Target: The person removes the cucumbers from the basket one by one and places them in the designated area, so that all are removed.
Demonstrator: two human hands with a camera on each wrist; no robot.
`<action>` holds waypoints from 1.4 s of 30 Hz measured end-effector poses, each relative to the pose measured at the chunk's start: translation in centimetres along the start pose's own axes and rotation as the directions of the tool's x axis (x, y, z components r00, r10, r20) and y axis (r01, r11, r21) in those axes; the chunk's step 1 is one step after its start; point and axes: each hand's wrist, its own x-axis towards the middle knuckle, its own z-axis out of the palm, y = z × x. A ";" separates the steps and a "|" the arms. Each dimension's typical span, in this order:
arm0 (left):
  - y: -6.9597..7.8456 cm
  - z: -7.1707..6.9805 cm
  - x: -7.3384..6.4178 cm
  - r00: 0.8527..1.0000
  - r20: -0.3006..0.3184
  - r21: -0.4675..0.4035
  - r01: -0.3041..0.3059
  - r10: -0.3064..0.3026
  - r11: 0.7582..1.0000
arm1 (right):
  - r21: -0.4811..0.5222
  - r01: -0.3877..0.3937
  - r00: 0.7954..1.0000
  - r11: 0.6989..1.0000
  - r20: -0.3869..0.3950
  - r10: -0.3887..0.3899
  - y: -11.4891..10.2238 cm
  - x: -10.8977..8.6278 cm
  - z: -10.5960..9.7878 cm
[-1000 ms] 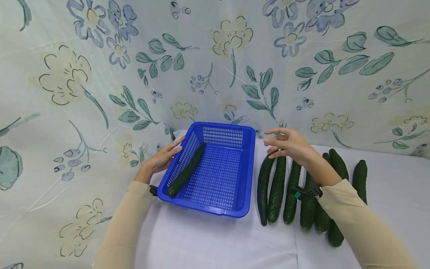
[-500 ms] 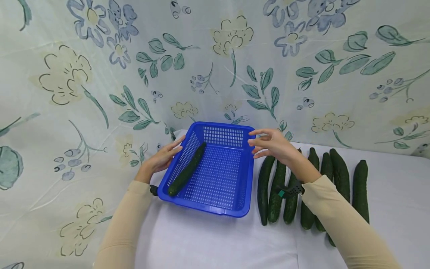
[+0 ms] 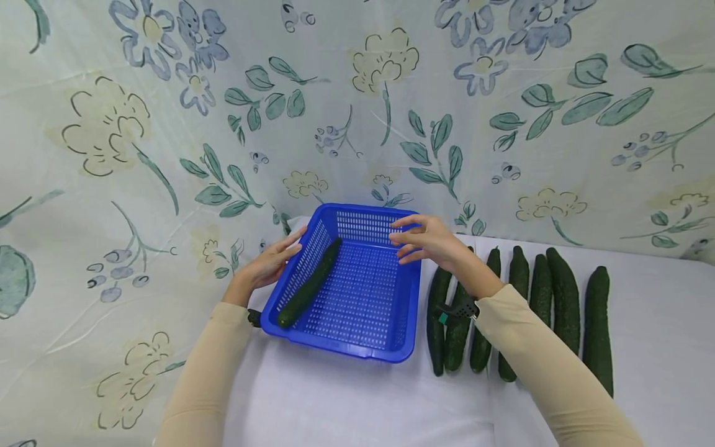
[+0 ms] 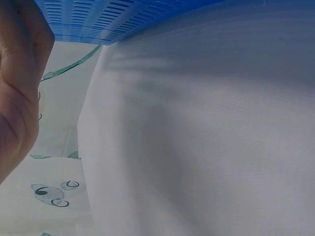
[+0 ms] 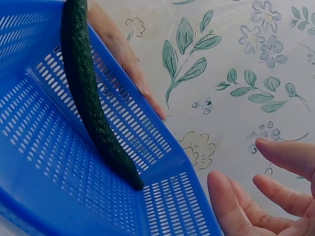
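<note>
In the head view a blue plastic basket (image 3: 363, 292) with slotted walls stands in the middle, and one cucumber (image 3: 310, 282) lies along its left side. My left hand (image 3: 274, 264) rests against the outside of the left wall, fingers fairly straight along the rim. The left wrist view shows part of that hand (image 4: 19, 83) beside the basket (image 4: 98, 19). Over the right rim, my right hand (image 3: 427, 241) hovers with parted, slightly bent fingers and nothing in them. The right wrist view has this hand (image 5: 266, 196) near the basket's corner and the cucumber (image 5: 93, 103) inside.
Right of the basket, several cucumbers (image 3: 566, 304) lie side by side on the white cloth (image 3: 346, 403). My right forearm passes over some of them. A flower-printed curtain (image 3: 335, 93) hangs behind and to the left.
My right hand has moved left, from above the row of cucumbers to over the basket's right rim. The left hand, basket and cucumber inside have stayed about where they were.
</note>
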 end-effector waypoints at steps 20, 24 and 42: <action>-0.4 -0.2 0.0 1.000 0.019 0.014 -0.020 0.020 1.000 | 0.043 -0.086 0.995 0.995 0.051 0.084 0.7 2.7 3.9; -0.4 -0.2 0.1 0.999 0.024 0.015 -0.025 0.025 1.000 | 0.033 -0.110 0.993 0.993 0.050 0.108 0.8 3.2 4.9; -0.3 -0.2 0.2 1.000 0.018 0.010 -0.020 0.020 1.000 | 0.145 -0.264 0.964 0.954 0.034 0.262 2.3 5.4 10.0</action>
